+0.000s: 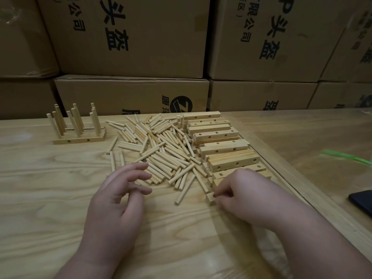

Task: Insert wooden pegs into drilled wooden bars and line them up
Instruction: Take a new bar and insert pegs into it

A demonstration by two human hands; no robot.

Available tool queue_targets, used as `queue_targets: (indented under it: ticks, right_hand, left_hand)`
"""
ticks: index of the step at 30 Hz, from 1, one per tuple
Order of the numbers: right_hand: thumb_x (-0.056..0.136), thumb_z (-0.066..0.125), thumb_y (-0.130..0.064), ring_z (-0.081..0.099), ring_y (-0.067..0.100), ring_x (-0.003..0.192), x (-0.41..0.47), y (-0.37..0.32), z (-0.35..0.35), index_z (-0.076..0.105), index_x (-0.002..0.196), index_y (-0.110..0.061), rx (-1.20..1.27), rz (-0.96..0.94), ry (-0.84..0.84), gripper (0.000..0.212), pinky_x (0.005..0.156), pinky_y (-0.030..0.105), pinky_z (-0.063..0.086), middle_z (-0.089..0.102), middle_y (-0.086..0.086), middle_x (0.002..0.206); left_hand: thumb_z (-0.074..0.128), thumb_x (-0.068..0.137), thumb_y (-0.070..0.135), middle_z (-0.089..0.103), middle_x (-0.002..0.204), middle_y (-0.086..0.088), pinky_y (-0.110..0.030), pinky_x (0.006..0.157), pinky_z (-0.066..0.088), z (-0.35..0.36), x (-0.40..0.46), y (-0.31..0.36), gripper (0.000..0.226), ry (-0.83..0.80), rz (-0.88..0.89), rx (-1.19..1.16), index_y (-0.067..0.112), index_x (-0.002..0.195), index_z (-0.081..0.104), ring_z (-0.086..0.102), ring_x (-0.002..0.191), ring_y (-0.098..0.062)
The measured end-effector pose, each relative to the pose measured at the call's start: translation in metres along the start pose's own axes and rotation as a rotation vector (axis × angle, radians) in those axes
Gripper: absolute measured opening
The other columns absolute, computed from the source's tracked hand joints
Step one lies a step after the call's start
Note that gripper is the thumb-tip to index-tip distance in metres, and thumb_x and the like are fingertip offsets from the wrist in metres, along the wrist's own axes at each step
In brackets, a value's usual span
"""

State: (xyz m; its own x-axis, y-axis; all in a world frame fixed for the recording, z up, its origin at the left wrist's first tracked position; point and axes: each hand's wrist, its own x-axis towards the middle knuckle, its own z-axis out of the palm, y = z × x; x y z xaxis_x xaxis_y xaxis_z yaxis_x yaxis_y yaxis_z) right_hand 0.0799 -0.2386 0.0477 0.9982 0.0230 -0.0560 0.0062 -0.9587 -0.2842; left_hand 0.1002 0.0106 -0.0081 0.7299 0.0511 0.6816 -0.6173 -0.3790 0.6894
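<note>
My right hand (239, 195) pinches the nearest bar (211, 198) at its end, left hand (122, 190) fingers spread; it looks light, stiff, so I'd grip mid-length.

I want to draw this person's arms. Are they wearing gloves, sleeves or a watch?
No gloves: the left hand and the right hand are both bare. No sleeves show either; both forearms are uncovered right down to the picture's bottom edge. No watch, ring or bracelet shows on the wrists or fingers.
</note>
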Motion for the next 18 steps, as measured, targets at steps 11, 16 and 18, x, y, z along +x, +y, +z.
queue_targets:
  ticks: [11, 16, 18]
  right_hand:
    - [0.090, 0.066, -0.041, 0.054, -0.004, 0.092, 0.002, -0.015, 0.015, 0.067, 0.118, -0.039, 0.090, -0.241, 0.028, 0.029, 0.087, 0.021, 0.049, 0.053, -0.024, 0.102]
    - [0.085, 0.070, -0.031, 0.054, -0.005, 0.089, 0.003, -0.008, 0.014, 0.067, 0.104, -0.042, 0.046, -0.196, 0.000, 0.022, 0.082, 0.021, 0.051, 0.056, -0.026, 0.098]
    - [0.083, 0.073, -0.035, 0.055, -0.007, 0.087, 0.004, -0.007, 0.016, 0.066, 0.099, -0.045, 0.077, -0.191, -0.008, 0.020, 0.076, 0.016, 0.049, 0.059, -0.027, 0.094]
  left_hand:
    - [0.051, 0.074, 0.001, 0.069, 0.102, 0.010, -0.006, 0.072, 0.044, 0.002, -0.002, 0.006, 0.041, -0.003, -0.107, -0.049, 0.034, 0.089, 0.071, 0.069, 0.064, -0.010]
    - [0.052, 0.075, 0.004, 0.068, 0.088, 0.009, -0.009, 0.064, 0.044, 0.001, -0.002, 0.005, 0.040, -0.019, -0.134, -0.031, 0.037, 0.090, 0.069, 0.066, 0.063, -0.013]
    - [0.052, 0.076, 0.006, 0.069, 0.086, 0.008, -0.011, 0.061, 0.044, 0.002, -0.002, 0.003, 0.039, -0.020, -0.161, -0.047, 0.037, 0.090, 0.070, 0.065, 0.063, -0.013]
